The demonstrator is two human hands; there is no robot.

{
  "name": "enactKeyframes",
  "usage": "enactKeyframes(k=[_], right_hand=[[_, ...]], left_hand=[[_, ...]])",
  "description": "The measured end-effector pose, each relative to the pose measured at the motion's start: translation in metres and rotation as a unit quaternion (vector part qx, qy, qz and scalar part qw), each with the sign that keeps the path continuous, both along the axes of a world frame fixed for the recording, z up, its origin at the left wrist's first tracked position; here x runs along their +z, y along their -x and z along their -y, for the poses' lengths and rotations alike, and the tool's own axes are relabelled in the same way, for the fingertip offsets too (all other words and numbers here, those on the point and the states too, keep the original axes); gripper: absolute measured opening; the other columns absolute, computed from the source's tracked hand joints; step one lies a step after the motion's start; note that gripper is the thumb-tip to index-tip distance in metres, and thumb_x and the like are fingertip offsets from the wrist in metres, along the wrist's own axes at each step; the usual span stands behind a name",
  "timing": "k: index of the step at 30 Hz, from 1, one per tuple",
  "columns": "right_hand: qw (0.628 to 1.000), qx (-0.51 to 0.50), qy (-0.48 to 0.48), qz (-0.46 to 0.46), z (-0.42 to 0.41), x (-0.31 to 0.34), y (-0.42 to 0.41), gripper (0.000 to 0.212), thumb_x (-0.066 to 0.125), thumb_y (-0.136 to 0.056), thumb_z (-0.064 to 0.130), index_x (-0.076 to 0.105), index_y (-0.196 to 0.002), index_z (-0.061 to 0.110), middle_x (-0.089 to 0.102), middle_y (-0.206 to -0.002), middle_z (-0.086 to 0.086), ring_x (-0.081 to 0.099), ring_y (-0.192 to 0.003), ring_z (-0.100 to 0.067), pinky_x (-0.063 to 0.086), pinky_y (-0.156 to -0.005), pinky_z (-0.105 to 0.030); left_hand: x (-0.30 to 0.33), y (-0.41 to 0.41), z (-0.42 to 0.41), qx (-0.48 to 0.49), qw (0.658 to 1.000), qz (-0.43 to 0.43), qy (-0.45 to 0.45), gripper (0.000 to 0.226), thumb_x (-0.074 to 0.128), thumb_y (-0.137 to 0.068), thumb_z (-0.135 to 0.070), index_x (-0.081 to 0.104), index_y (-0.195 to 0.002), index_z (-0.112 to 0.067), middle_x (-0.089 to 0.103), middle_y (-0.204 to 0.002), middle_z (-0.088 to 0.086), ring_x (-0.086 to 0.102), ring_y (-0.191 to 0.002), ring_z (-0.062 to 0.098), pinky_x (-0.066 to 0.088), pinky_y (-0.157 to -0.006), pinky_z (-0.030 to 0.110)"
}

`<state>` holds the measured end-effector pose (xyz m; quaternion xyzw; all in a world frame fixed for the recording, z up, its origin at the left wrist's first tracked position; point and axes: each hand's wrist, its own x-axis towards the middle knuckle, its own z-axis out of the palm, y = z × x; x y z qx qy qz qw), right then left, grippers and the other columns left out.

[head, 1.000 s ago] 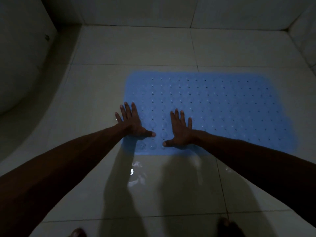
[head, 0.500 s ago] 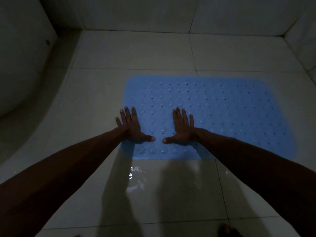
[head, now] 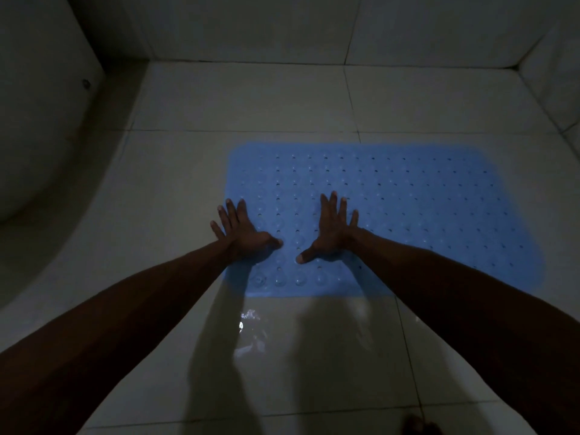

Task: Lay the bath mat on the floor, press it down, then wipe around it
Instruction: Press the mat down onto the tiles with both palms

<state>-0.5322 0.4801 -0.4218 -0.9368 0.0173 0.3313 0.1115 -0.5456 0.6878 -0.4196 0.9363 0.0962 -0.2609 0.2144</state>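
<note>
Bath mat [head: 392, 215], blue, already lies flat on the tiled floor [head: 251, 102]; left hand [head: 241, 233] and right hand [head: 332, 233] press its near-left end with fingers spread flat, holding nothing; wiping around it remains

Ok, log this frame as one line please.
step: pressing mat | mat: flat on floor | left hand: flat on mat's left edge | right hand: flat on mat | wiping: not begun

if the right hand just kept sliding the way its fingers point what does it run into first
The right hand lies flat on the blue bath mat, fingers pointing away toward the far wall. Nothing stands in that line: more mat, then bare floor tiles, then probably the wall.
</note>
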Motion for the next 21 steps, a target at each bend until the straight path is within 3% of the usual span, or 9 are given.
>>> enactKeyframes(k=[6, 11, 17, 21], right_hand=[[1.000, 0.015, -0.025, -0.008, 0.009, -0.007, -0.001, 0.157, 0.069, -0.048, 0.086, -0.035, -0.145, 0.018, -0.049, -0.146, -0.005, -0.041, -0.137, -0.031, -0.020, -0.112, -0.060], [1.000, 0.000, -0.026, -0.003, 0.007, -0.008, -0.003, 0.141, 0.063, -0.063, 0.082, -0.030, -0.148, 0.017, -0.044, -0.150, -0.005, -0.037, -0.140, -0.030, -0.018, -0.113, -0.058], [0.999, -0.046, 0.000, -0.022, -0.006, 0.002, -0.010, 0.139, 0.074, -0.066, 0.069, -0.021, -0.152, 0.014, -0.039, -0.153, -0.009, -0.030, -0.143, -0.034, -0.012, -0.115, -0.061], [0.993, -0.119, 0.000, 0.001, -0.013, 0.018, -0.022, 0.157, 0.091, -0.050, 0.054, -0.023, -0.151, 0.015, -0.040, -0.151, -0.016, -0.030, -0.142, -0.040, -0.012, -0.111, -0.065]], left_hand=[[0.012, -0.014, 0.005, 0.056, 0.998, -0.015, -0.015, 0.141, 0.083, -0.058, -0.058, -0.014, -0.152, -0.018, -0.028, -0.155, 0.019, -0.024, -0.143, 0.037, -0.009, -0.116, 0.057], [0.015, -0.026, 0.010, 0.092, 0.995, -0.047, -0.007, 0.149, 0.091, -0.050, -0.051, -0.013, -0.152, -0.019, -0.035, -0.150, 0.024, -0.030, -0.139, 0.041, -0.011, -0.114, 0.057], [0.014, -0.034, 0.004, 0.042, 0.996, -0.064, -0.049, 0.157, 0.088, -0.046, -0.061, -0.018, -0.150, -0.012, -0.035, -0.150, 0.023, -0.029, -0.139, 0.041, -0.012, -0.116, 0.053], [0.018, -0.041, 0.006, -0.015, 0.998, -0.030, -0.046, 0.163, 0.089, -0.042, -0.061, -0.024, -0.148, -0.011, -0.037, -0.148, 0.024, -0.032, -0.138, 0.041, -0.015, -0.113, 0.053]])
